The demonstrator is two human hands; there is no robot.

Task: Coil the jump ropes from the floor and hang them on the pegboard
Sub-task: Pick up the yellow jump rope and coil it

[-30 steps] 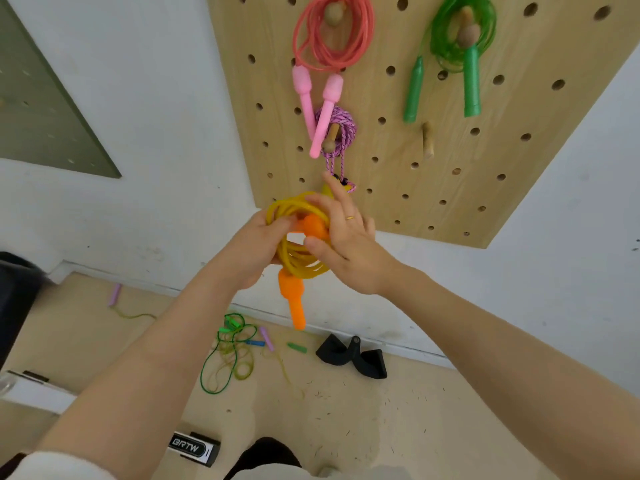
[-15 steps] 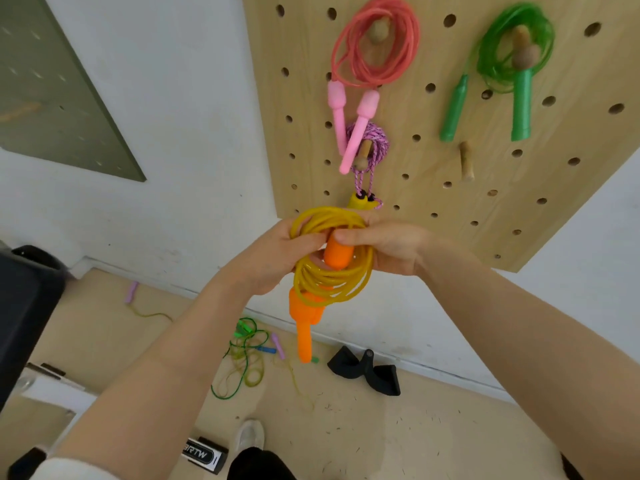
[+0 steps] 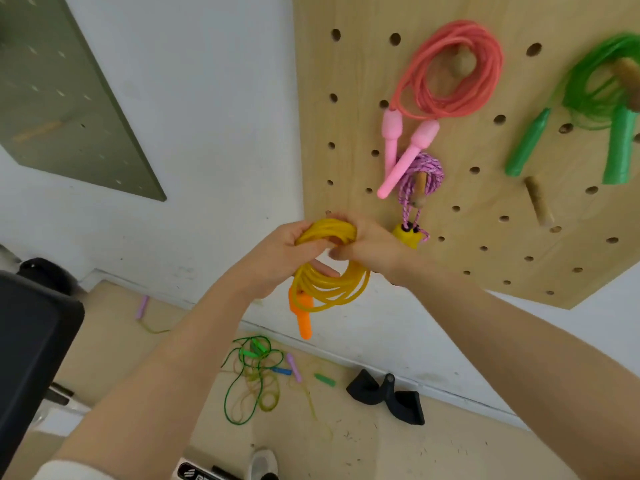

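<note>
Wooden pegboard [image 3: 346, 109] upper right, 3 ropes hung. Both hands, left hand [image 3: 277, 261] & right hand [image 3: 370, 251], grip yellow plastic jump rope coil [image 3: 329, 285] at centre frame; orange handle now tucked inside vs 0.5 s ago. Coil looks ready to hang.

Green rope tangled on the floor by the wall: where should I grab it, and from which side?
Judging by its pose, pinch the green handle at the top of the green rope, coming from above. It lies flat on the floor; the loose loops below would trail.
</note>
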